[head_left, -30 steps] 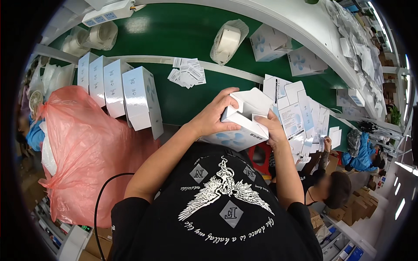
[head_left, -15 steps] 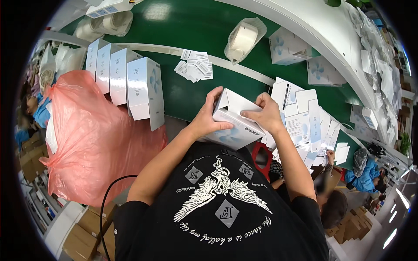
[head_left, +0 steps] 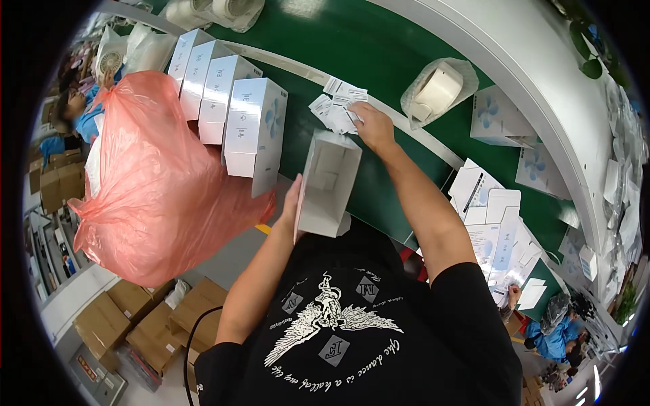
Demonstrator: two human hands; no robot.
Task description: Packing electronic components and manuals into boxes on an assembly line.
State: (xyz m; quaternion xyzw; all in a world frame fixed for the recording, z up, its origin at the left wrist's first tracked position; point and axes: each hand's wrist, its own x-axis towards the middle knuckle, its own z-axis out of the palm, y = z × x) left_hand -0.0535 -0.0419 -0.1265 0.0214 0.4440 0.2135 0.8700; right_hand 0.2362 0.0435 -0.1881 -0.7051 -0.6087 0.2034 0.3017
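Note:
An open white carton (head_left: 326,186) stands tilted in front of my body, its mouth turned up so that the bare inside shows. My left hand (head_left: 291,206) grips the carton along its left wall, fingers partly hidden behind it. Beyond the carton lies a loose pile of printed paper slips (head_left: 332,111) on the green table. My right hand (head_left: 374,127) reaches to the right edge of this pile, with finger and thumb closed on a paper slip (head_left: 347,120).
Several white-blue cartons (head_left: 245,128) stand in a row at left, beside a big pink plastic bag (head_left: 156,183). A bagged white fan part (head_left: 440,91) lies across the table (head_left: 379,61). Flattened cartons (head_left: 494,230) are heaped at right, near another person's hand (head_left: 514,294).
My right hand has left the carton flaps and moved forward to the paper slips. The carton has turned its open end up, held now by my left hand alone.

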